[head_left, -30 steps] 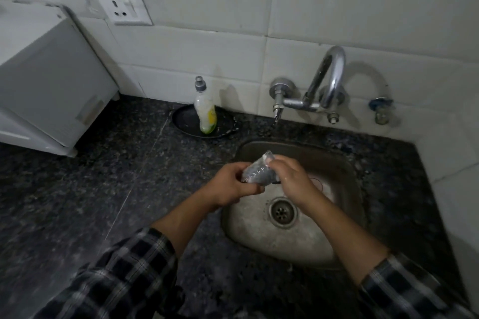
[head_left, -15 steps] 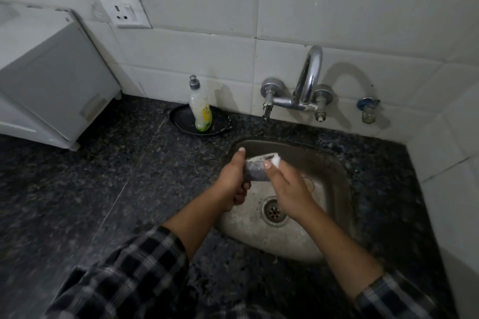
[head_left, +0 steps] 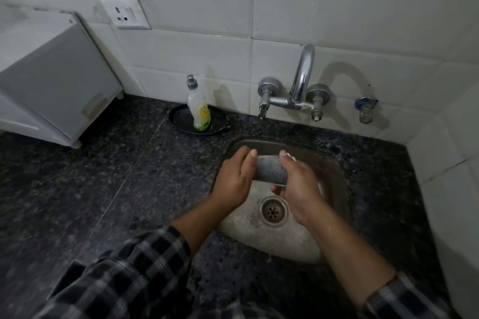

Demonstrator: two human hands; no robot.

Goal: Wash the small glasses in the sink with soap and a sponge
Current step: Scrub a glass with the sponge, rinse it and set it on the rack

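Note:
Over the steel sink I hold a small clear glass on its side between both hands. My left hand grips its left end, thumb on top. My right hand wraps its right end, and a bit of white sponge or foam shows at my fingertips. The drain lies just below the hands. A soap bottle with yellow-green liquid stands on a black dish left of the sink. Whether other glasses lie in the basin is hidden by my hands.
A chrome wall tap curves above the sink, with a second small valve to its right. A white appliance stands at the back left on the dark granite counter. A wall socket is above it.
The glass has turned in my hands and now lies more level, with my right hand further around its right end. The view has shifted slightly.

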